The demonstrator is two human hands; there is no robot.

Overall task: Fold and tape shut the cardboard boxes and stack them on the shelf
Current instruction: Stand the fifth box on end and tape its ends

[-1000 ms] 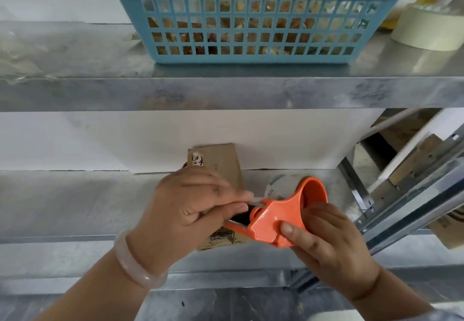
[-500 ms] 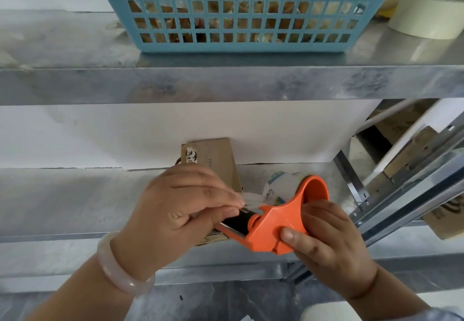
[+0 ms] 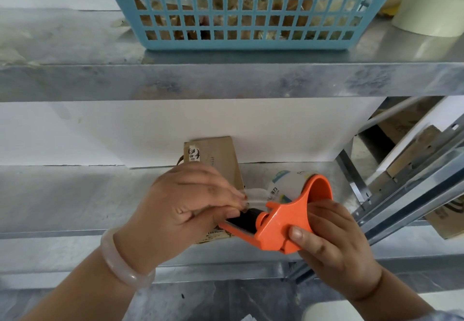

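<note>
Orange tape dispenser (image 3: 276, 225) sits in the curled grip of the right hand (image 3: 334, 245). The left hand (image 3: 185, 210) pinches its clear tape end (image 3: 254, 198).

two bare hands showed, the left hand (image 3: 188, 210) and the right hand (image 3: 334, 240), with one orange tape dispenser (image 3: 278, 230) and its one clear tape roll (image 3: 288, 185). one flattened cardboard box (image 3: 218, 154) lay at the back edge of the lower shelf (image 3: 75, 195). the upper shelf (image 3: 62, 39) bore one blue basket (image 3: 251, 43) and, by its right edge, one cream tape roll (image 3: 426, 14).

Printed label on cardboard box (image 3: 218, 161), lettering on tape roll (image 3: 286, 185): too blurred to read.
</note>
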